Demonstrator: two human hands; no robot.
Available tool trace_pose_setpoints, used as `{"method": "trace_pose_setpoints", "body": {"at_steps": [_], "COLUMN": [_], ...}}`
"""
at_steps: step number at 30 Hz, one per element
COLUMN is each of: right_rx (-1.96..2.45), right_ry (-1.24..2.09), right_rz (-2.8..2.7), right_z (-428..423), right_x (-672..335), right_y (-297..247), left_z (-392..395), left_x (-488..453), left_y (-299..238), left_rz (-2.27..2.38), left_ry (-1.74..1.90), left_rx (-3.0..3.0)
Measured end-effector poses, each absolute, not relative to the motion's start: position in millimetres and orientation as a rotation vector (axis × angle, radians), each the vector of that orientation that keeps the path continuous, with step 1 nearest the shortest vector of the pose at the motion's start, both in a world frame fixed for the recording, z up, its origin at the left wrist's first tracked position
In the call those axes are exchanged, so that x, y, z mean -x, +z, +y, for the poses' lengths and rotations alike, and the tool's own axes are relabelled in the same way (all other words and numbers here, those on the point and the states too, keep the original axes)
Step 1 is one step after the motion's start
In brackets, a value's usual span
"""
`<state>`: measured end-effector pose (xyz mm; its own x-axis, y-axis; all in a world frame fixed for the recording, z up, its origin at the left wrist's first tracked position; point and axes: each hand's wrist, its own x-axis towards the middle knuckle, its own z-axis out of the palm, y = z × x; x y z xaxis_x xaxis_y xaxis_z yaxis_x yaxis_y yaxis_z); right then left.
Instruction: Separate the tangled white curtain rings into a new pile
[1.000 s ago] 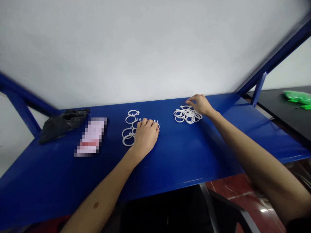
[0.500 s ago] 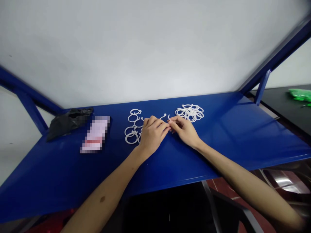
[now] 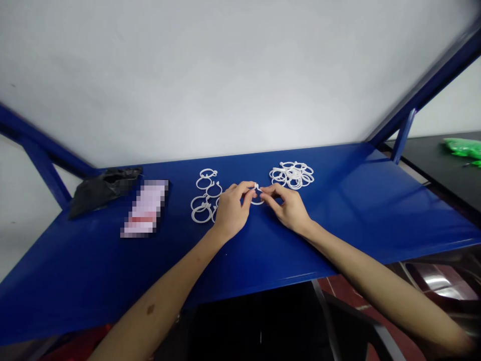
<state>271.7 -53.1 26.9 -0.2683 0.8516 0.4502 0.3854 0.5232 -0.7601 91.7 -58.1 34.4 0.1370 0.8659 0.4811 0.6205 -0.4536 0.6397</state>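
Over the middle of the blue table (image 3: 263, 250), my left hand (image 3: 233, 209) pinches a white plastic curtain ring (image 3: 257, 203) between thumb and fingers. My right hand (image 3: 288, 208) grips the other side of the same ring, fingertips close to the left ones. The ring's small knobbed end shows between the hands, and its curve hangs below; the fingers cover part of it. Several similar rings (image 3: 202, 222) lie spread beside my left hand, some partly hidden by it. Beyond my right hand lies a heap of overlapping white rings (image 3: 294, 176).
A black plastic bag (image 3: 103, 193) and a blurred pinkish flat object (image 3: 147, 205) lie on the left of the table. Blue frame bars (image 3: 43, 163) rise at both sides before a pale wall. Green plastic (image 3: 464, 148) rests on a dark surface at the right.
Both hands have turned so that the ring's ends, apart before, now come together between my fingertips. The ring's curve now points down toward me. The rings on the table stay put.
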Motion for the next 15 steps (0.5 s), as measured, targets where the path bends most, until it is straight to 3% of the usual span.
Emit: {"method": "trace_pose_setpoints", "body": {"at_steps": [15], "right_rx": [0.854], "right_ry": [0.389], "right_rz": [-2.108], "right_z": [-56.0], "right_x": [-282.0], "right_y": [19.8], "left_z": [-64.4], "left_x": [-93.6], "left_y": [25.2], "left_rz": [1.344], "left_ry": [1.265], "left_rx": [-2.295]}}
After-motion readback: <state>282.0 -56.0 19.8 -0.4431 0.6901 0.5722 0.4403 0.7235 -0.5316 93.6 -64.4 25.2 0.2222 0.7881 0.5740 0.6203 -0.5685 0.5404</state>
